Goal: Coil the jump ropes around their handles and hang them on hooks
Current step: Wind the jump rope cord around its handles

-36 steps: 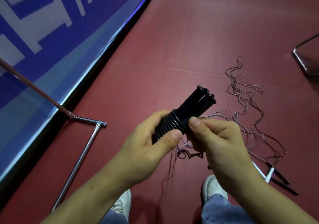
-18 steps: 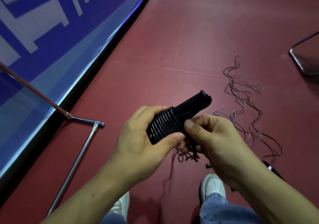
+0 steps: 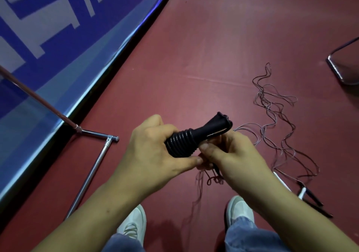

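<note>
**— How far along are you?**

— One black jump rope (image 3: 179, 144) is nearly done. Its cord sits in tight turns around the paired handles (image 3: 213, 126), and I'm holding the bundle up over the floor (image 3: 213, 48), in front of my feet.

**— What are your hands doing?**

— My left hand (image 3: 151, 154) is wrapped around the coiled part. My right hand (image 3: 233, 154) is curled under the handles, with the thumb pressed at the edge of the coil. A short end (image 3: 213, 178) dangles below it, so I'd say it needs tucking in.

**— And what's left?**

— Quite a lot, I think. The loose ropes (image 3: 272, 104) lie tangled on the floor towards its right edge. Their handles (image 3: 310, 194) are near my right foot, with nothing wound on them.

**— Has anything been hung up?**

— Not that I can see. The foot of a metal rack (image 3: 91, 174) stands by the floor's left edge, but no hooks are in view.
</note>
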The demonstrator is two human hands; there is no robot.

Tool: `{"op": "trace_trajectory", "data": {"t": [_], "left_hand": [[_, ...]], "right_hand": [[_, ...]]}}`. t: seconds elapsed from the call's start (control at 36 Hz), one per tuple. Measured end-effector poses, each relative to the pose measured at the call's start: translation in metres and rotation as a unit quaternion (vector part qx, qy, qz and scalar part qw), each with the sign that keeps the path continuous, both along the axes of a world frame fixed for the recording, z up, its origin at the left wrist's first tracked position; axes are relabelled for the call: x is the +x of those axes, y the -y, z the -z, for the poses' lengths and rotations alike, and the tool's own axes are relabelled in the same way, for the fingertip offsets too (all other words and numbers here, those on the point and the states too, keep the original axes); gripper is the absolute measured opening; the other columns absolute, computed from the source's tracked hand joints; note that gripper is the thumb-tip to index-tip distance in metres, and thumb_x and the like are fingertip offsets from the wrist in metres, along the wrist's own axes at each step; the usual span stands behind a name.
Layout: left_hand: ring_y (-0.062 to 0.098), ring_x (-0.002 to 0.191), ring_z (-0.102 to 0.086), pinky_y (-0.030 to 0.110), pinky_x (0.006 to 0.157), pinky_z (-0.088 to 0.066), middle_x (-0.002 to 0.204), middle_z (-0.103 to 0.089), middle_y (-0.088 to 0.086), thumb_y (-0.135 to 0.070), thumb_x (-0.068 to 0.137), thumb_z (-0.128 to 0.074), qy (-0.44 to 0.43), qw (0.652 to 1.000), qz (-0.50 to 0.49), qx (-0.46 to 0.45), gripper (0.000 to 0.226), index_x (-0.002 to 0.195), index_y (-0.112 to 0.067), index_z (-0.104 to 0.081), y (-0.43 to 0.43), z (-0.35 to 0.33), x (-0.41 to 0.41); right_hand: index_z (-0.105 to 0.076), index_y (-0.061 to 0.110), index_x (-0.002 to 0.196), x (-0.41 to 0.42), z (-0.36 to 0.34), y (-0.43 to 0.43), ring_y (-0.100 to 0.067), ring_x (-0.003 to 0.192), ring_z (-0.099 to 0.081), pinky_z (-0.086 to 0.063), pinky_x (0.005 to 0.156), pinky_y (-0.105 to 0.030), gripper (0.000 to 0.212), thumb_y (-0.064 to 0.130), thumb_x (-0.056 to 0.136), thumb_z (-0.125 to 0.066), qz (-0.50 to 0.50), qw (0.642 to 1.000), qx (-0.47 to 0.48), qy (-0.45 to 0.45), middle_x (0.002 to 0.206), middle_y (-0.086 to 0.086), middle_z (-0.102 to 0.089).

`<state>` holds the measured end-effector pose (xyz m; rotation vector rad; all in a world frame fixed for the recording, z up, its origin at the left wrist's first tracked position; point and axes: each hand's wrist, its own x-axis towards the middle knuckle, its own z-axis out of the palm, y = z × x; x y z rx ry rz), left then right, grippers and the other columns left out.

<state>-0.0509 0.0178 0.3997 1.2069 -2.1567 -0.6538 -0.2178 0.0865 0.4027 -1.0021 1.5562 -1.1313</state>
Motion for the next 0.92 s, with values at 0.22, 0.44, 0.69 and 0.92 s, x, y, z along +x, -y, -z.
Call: {"op": "trace_trajectory", "data": {"t": [0.22,0.44,0.69,0.92], "left_hand": [[0.009,0.068,-0.051,0.018,0.058,-0.037,0.076,-0.053,-0.005,-0.049,0.058,-0.09,0.018,0.999,-0.006,0.032,0.044,0.074,-0.022,-0.059,0.001,0.002,-0.002],[0.023,0.082,-0.07,0.039,0.071,-0.058,0.085,-0.07,-0.008,-0.043,0.067,-0.079,0.087,0.995,-0.007,0.049,0.057,0.119,-0.041,-0.056,-0.004,0.006,0.004],[0.034,0.055,-0.052,0.035,0.044,-0.034,0.073,-0.05,0.004,-0.012,0.081,-0.079,0.164,0.976,-0.067,-0.128,0.024,0.093,-0.013,-0.059,-0.015,0.003,-0.011],[0.012,0.089,-0.061,0.029,0.076,-0.051,0.103,-0.061,-0.011,-0.044,0.081,-0.067,-0.003,0.998,0.067,-0.001,0.049,0.126,-0.025,-0.061,-0.014,0.001,-0.005]], "right_hand": [[-0.067,0.013,0.085,0.01,0.005,0.002,-0.015,0.062,-0.056,-0.043,0.061,-0.034,0.016,0.002,0.095,-0.062,0.038,0.999,-0.004,-0.006,0.068,-0.007,-0.067],[-0.075,0.018,0.088,0.011,0.003,0.001,-0.016,0.068,-0.069,-0.054,0.071,-0.035,0.02,0.004,0.096,-0.064,0.017,0.999,0.042,0.028,0.08,-0.009,-0.075],[-0.069,0.012,0.069,0.023,0.001,-0.001,-0.015,0.057,-0.041,-0.033,0.053,-0.028,0.036,0.037,0.095,-0.07,0.054,0.995,-0.021,0.085,0.062,-0.006,-0.053],[-0.07,0.002,0.081,0.006,0.004,0.0,-0.016,0.06,-0.048,-0.041,0.058,-0.028,0.016,0.009,0.095,-0.065,0.097,0.98,-0.072,0.157,0.066,-0.006,-0.062]]}}
